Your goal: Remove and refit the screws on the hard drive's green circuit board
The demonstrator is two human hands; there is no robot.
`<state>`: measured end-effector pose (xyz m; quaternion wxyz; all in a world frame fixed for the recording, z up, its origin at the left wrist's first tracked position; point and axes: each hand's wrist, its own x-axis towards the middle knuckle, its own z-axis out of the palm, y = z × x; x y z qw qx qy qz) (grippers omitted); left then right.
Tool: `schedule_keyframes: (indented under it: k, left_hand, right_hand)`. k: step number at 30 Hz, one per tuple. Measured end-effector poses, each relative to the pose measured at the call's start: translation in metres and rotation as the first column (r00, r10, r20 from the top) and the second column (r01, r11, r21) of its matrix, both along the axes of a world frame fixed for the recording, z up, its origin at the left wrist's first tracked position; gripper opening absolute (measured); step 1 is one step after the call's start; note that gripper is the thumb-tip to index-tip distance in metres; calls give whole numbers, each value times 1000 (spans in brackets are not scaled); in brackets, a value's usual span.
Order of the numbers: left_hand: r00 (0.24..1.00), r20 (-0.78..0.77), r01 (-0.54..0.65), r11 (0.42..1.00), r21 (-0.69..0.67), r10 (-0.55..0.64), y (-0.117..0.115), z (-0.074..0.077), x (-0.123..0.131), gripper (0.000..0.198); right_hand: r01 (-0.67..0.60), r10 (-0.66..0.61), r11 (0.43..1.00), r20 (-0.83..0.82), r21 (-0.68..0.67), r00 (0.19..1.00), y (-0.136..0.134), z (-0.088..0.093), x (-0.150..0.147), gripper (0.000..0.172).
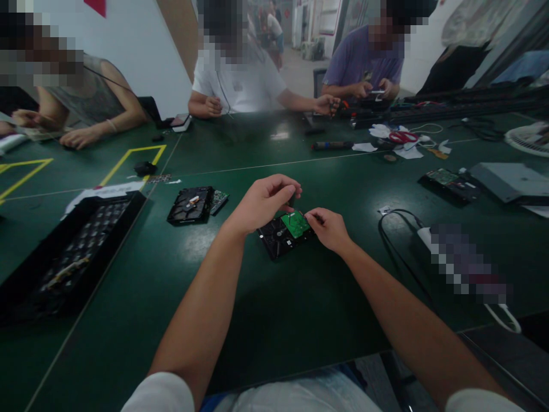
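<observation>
In front of me a black hard drive [278, 243] lies flat on the green table, with a green circuit board [295, 225] on its upper right part. My left hand [266, 200] is closed around a small dark screwdriver [292, 201], mostly hidden by the fingers; its thin shaft points down at the board. With closed fingers, my right hand [329, 229] grips the right edge of the drive beside the board. Left of my hands rests another hard drive [190, 205], and a loose circuit board [219, 201] leans or lies against its right side.
A long black tray [103, 257] stands at left. To the right are a cable [386, 246], a blurred-out phone-like device [463, 260], another drive [448, 184] and a grey box [510, 182]. Scissors [403, 137] and paper scraps lie farther back. Several people sit across the table.
</observation>
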<state>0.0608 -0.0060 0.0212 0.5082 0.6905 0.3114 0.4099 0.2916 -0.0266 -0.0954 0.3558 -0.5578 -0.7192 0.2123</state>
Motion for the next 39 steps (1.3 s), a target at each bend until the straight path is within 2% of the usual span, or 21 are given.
schedule_keyframes:
  k: [4,5,7,12,14,19,23,26,30,36,39]
  left_hand:
    - [975,-47,-213,975,61,215,2,-6,3,32]
    - [969,-56,-235,970,69,239,3,-8,4,35]
    - [974,-61,-211,974,83,216,2,-10,6,35]
    - [1000,-26,16,999,31,-16,-2,-3,8,24]
    - [998,-23,53,999,7,-53,-2,-1,7,26]
    - [999,29,28,998,-55,-27,-1,0,5,25]
    - [1000,4,24,999,40,-24,-2,0,5,23]
    - [997,-21,-66,992,106,69,-1,-2,6,23]
    - [979,-27,-196,974,112,200,0,-5,8,36]
    - [991,-29,-124,983,136,129,1,-6,10,27]
    - [996,-11,-86,993,77,87,1,-4,8,26]
  right_hand:
    - [14,-14,1000,4,-6,1000,0,1,0,24]
    - [15,-15,1000,3,-7,1000,0,1,-1,24]
    - [7,-7,1000,0,-1,1000,1,0,0,24]
    - [-7,7,999,5,41,1000,1,-1,0,24]
    - [-10,10,999,0,43,1000,1,-1,0,24]
    - [-5,5,1000,-2,22,1000,-1,1,0,24]
    - [1,-1,1000,-6,26,1000,-1,1,-1,25]
    - [4,-4,1000,-4,15,1000,-1,2,-1,25]
    - [21,-21,1000,-10,-10,1000,-2,4,-2,24]
    - [11,-11,1000,-9,-10,1000,-2,4,-2,25]
    - [1,-1,1000,1,2,1000,-1,3,-1,25]
